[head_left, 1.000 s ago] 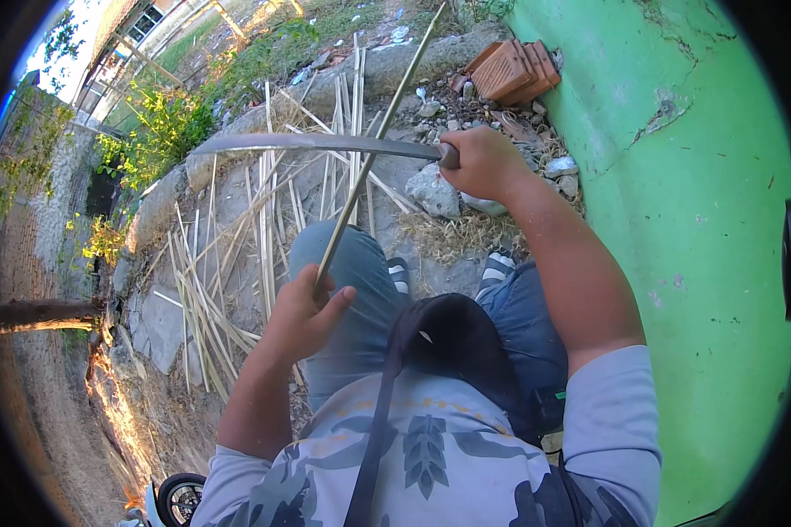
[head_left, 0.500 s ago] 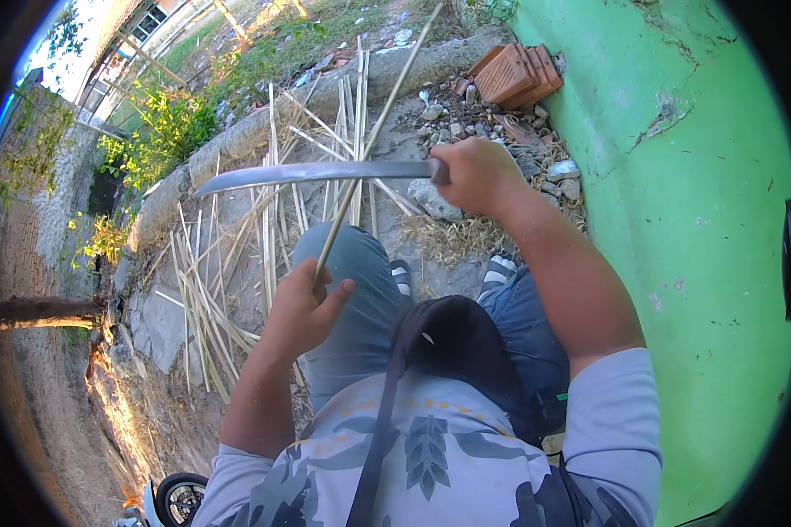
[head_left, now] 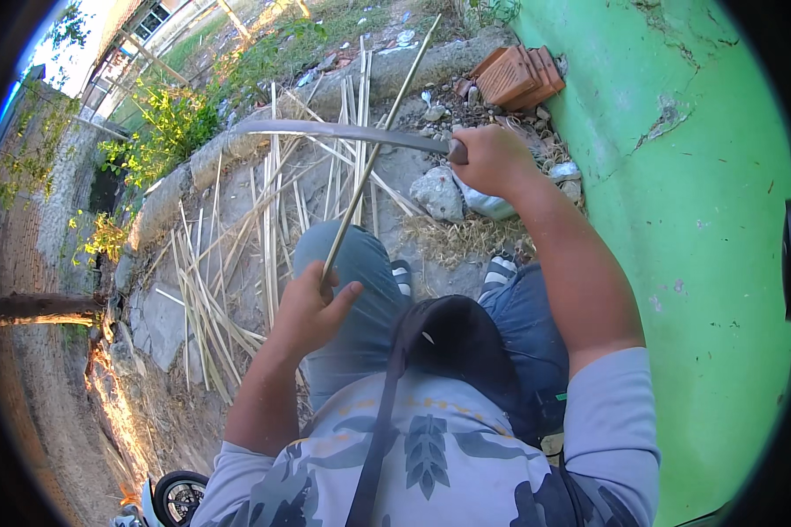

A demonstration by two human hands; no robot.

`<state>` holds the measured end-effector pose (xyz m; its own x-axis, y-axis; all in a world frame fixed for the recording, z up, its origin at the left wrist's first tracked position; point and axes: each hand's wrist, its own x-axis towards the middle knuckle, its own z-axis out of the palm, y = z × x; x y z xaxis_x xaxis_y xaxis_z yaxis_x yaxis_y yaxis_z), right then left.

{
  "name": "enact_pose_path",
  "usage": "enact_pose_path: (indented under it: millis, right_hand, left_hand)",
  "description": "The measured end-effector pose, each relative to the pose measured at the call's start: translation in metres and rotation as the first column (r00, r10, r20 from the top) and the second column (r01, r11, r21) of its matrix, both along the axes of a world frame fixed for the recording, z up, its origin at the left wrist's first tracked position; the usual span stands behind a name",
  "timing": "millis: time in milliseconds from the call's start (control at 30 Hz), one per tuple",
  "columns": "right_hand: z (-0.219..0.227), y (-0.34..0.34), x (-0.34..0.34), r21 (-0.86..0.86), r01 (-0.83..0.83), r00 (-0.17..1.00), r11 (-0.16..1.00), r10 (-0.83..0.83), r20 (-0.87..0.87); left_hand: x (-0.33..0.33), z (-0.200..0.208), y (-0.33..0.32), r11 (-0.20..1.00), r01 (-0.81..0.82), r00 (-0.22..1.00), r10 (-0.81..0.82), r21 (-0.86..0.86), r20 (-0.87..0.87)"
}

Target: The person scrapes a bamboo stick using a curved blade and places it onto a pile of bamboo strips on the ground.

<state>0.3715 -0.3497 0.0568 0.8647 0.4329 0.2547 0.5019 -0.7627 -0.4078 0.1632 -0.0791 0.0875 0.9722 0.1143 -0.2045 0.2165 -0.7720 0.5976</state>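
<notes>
My right hand (head_left: 494, 161) is closed round the handle of a machete (head_left: 351, 133), whose long curved blade points left. The blade crosses a thin bamboo strip (head_left: 366, 171) and seems to touch it, above the strip's middle. My left hand (head_left: 310, 307) grips the strip's near end above my left knee; the strip slants up and away to the right. On the ground beyond, several pale split bamboo strips (head_left: 268, 211) lie loosely crossed.
A green wall (head_left: 677, 263) stands close on my right. Stacked clay roof tiles (head_left: 518, 77), stones (head_left: 437, 194) and rubble lie at its foot. A low concrete curb (head_left: 211, 158) curves along the far side, with a leafy bush (head_left: 171, 119) behind. A wheel (head_left: 181, 499) shows at lower left.
The machete has slid away from me along the bamboo strip, with my right hand moving farther off and slightly right. My left hand and the strip have shifted only a little.
</notes>
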Motion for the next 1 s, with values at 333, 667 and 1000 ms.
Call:
enact_pose_path:
  millis: [333, 667, 1000]
  right_hand:
    - [-0.015, -0.004, 0.008, 0.149, -0.039, 0.997, 0.988, 0.049, -0.061]
    - [-0.011, 0.005, -0.002, -0.026, -0.038, 0.993, 0.999, 0.034, -0.115]
    - [-0.003, 0.015, -0.008, 0.032, -0.055, 0.997, 0.998, 0.057, -0.054]
  left_hand:
    - [0.002, 0.006, -0.005, 1.0, -0.024, 1.0, 0.024, 0.017, 0.003]
    - [0.003, 0.007, -0.007, 0.994, 0.022, 0.998, -0.027, 0.107, 0.05]
    - [0.008, 0.011, -0.009, 0.988, 0.017, 0.995, -0.031, 0.152, 0.093]
